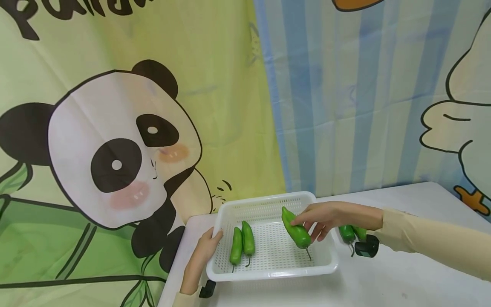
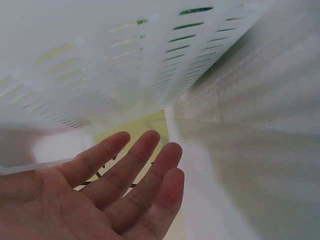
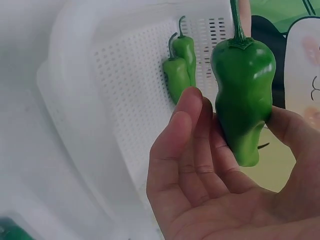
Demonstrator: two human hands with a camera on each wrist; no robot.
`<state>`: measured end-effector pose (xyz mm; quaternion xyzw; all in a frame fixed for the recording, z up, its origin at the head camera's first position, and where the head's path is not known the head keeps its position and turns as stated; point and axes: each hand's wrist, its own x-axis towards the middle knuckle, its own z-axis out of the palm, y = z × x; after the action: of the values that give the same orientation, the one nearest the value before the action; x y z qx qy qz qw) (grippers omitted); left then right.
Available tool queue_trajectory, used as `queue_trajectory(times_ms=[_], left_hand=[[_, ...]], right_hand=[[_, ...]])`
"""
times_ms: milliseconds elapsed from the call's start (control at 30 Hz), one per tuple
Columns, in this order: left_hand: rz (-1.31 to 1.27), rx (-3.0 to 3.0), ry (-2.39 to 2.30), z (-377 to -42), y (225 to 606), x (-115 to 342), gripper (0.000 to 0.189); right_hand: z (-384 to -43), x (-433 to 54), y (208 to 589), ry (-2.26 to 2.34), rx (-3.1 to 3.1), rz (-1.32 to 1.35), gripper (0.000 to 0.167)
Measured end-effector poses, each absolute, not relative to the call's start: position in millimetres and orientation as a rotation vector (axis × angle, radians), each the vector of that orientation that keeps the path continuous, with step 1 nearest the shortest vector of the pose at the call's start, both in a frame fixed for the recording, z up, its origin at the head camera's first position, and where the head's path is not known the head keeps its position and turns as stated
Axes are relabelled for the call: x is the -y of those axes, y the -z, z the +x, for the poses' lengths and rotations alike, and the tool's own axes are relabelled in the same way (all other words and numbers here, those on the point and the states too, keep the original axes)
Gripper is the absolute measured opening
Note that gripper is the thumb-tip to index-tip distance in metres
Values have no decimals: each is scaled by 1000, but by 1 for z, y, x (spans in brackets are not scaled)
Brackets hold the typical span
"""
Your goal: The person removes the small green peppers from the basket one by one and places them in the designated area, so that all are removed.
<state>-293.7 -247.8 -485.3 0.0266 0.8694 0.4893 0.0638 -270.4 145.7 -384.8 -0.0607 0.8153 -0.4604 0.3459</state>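
Note:
A green pepper is pinched between the thumb and fingers of my right hand, above the right part of the white plastic basket. In the right wrist view this pepper points its stem upward, clear of the basket floor. My left hand holds the basket's left rim, thumb over the edge. The left wrist view shows its fingers outside the perforated wall, fairly straight. Two more green peppers, a left one and a right one, lie side by side inside the basket.
Beyond the basket's right side, more green peppers lie on the white table, partly hidden by my right forearm. A printed cloth with a panda and blue stripes hangs behind the table.

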Motion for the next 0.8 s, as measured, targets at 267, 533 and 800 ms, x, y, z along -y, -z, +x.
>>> queue_trajectory(times_ms=[267, 533, 800], left_hand=[[89, -2631, -1488, -294, 486, 247, 56], [91, -2641, -1482, -295, 487, 248, 55], [107, -2646, -1484, -295, 486, 247, 55]], right_hand=[[-263, -172, 385, 1248, -2073, -158, 41], [-255, -199, 385, 1302, -2050, -148, 43], [-246, -230, 391, 1346, -2031, -152, 44]])
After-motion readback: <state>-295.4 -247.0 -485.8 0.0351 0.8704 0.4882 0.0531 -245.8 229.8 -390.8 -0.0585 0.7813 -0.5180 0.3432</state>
